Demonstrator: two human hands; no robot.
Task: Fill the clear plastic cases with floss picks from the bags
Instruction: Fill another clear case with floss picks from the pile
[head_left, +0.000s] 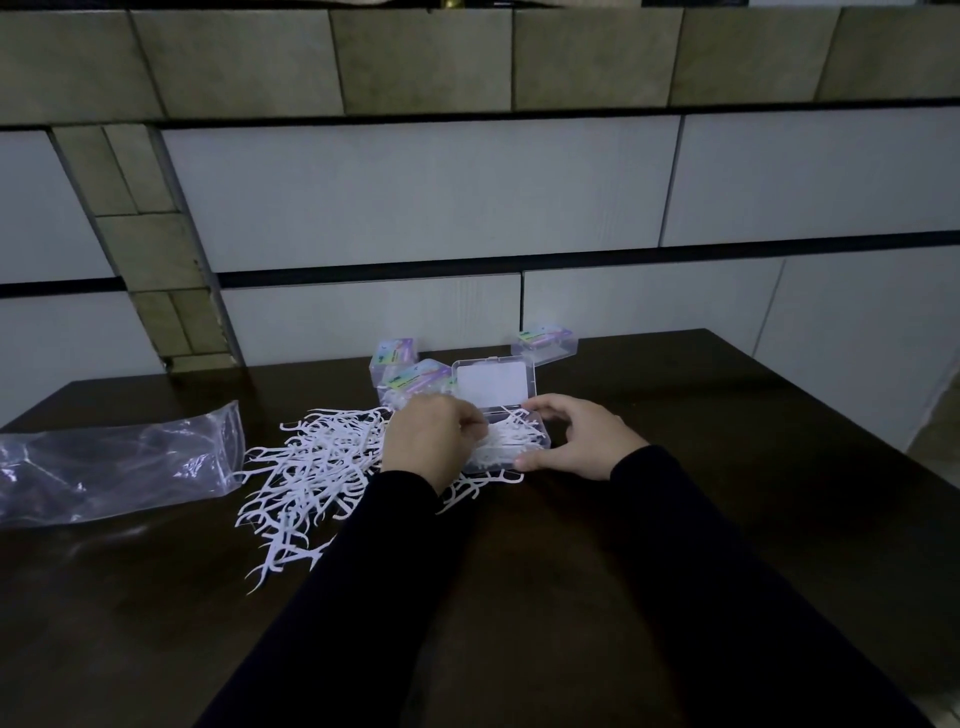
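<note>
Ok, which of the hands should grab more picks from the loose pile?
Probably the left hand: the loose pile lies on its side, while the right hand steadies the open case.

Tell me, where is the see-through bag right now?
In the head view, the clear bag lies flat at the left side of the dark table, just left of the loose pile of floss picks.
</note>
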